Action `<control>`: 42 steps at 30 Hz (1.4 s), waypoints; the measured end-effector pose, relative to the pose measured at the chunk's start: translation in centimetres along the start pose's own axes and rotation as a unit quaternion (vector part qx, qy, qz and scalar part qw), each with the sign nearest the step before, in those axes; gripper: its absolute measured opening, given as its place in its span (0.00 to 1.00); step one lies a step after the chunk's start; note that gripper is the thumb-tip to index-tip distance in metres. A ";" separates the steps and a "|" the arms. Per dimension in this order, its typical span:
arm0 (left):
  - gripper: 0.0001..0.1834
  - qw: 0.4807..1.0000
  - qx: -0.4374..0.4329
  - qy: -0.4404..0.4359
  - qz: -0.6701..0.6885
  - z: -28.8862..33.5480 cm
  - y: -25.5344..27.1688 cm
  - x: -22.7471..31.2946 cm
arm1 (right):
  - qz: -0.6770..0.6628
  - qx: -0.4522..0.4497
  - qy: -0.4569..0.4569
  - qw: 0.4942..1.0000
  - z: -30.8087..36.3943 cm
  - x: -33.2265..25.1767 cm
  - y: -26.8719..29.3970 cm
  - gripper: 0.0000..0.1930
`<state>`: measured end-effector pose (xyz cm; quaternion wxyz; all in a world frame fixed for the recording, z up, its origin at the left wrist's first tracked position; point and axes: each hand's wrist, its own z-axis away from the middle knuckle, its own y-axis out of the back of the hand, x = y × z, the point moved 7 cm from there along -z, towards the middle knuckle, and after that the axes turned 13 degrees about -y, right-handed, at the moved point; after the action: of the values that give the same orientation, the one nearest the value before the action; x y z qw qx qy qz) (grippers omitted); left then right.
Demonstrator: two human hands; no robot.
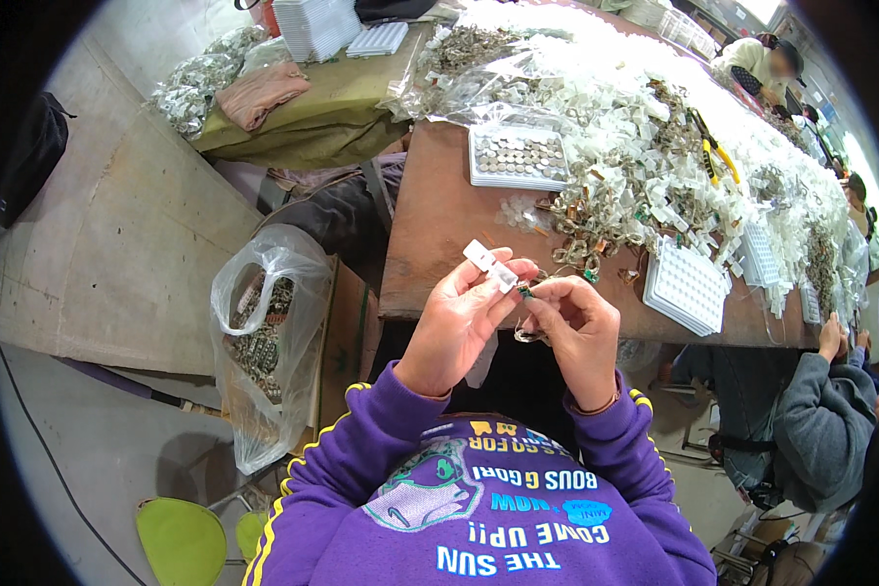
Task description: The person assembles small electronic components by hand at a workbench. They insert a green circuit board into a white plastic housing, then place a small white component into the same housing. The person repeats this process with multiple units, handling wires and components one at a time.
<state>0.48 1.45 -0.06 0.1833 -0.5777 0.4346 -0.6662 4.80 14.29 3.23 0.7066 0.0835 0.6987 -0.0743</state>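
My left hand (459,317) pinches a small white rectangular plastic piece (489,266) between thumb and fingers, just in front of the brown table's near edge (430,244). My right hand (576,327) is closed on a small part with a green tip (525,290) that touches the white piece, and a thin metal ring (529,337) hangs below the fingers. Both purple sleeves with yellow stripes come up from the lower edge.
On the table lie a white tray of round metal parts (518,156), an empty white grid tray (689,288), heaps of small bagged parts (645,176) and yellow-handled pliers (713,151). A clear bag of parts (264,332) hangs at the left. Another person in grey (811,410) sits at the right.
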 end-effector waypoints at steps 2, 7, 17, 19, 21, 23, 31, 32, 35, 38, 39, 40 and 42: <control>0.19 0.998 -0.010 -0.005 -0.062 0.0 0.0 0.3 | -0.035 -0.025 -0.029 0.999 0.1 0.3 -0.3 0.04; 0.19 0.977 -0.079 -0.022 -0.197 0.2 -0.4 1.2 | -0.079 -0.081 -0.086 0.990 0.1 0.7 -0.6 0.04; 0.17 0.952 -0.070 -0.099 -0.281 0.0 -0.4 2.5 | -0.170 -0.118 -0.120 0.971 0.0 0.2 -0.1 0.05; 0.17 0.955 -0.073 -0.091 -0.274 0.1 -0.4 2.3 | -0.143 -0.121 -0.120 0.975 0.0 0.2 -0.3 0.05; 0.16 0.957 -0.072 -0.097 -0.263 0.3 -0.5 2.2 | -0.134 -0.121 -0.120 0.976 -0.1 0.3 -0.4 0.05; 0.15 0.962 -0.065 -0.105 -0.245 0.4 -0.5 2.1 | -0.135 -0.121 -0.123 0.976 -0.1 0.4 -0.5 0.06; 0.14 0.953 -0.076 -0.116 -0.270 0.3 -0.8 2.1 | -0.003 -0.016 -0.020 1.000 0.3 -0.6 -0.3 0.02; 0.14 0.956 -0.075 -0.113 -0.260 0.3 -0.8 2.1 | 0.000 -0.016 -0.013 1.000 0.3 -0.7 -0.3 0.01; 0.12 0.956 -0.078 -0.105 -0.261 0.4 -0.8 2.2 | -0.053 -0.081 -0.073 0.993 0.2 -0.3 -0.2 0.02; 0.10 0.964 -0.108 -0.090 -0.227 0.4 -1.2 2.2 | -0.085 -0.107 -0.092 0.986 0.3 -0.3 -0.1 0.03; 0.10 0.958 -0.117 -0.086 -0.247 0.4 -1.2 2.3 | -0.080 -0.108 -0.085 0.987 0.2 -0.4 0.0 0.02; 0.11 0.957 -0.130 -0.082 -0.248 0.3 -1.4 2.3 | -0.075 -0.109 -0.078 0.988 0.2 -0.6 0.0 0.02; 0.11 0.955 -0.154 -0.064 -0.246 0.4 -1.5 2.3 | -0.041 -0.119 -0.082 0.989 0.0 -0.7 0.2 0.03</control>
<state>0.61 0.44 2.55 -0.0500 -0.7295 0.3641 -0.5769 4.85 14.43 3.96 0.7625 -0.0358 0.6454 -0.0262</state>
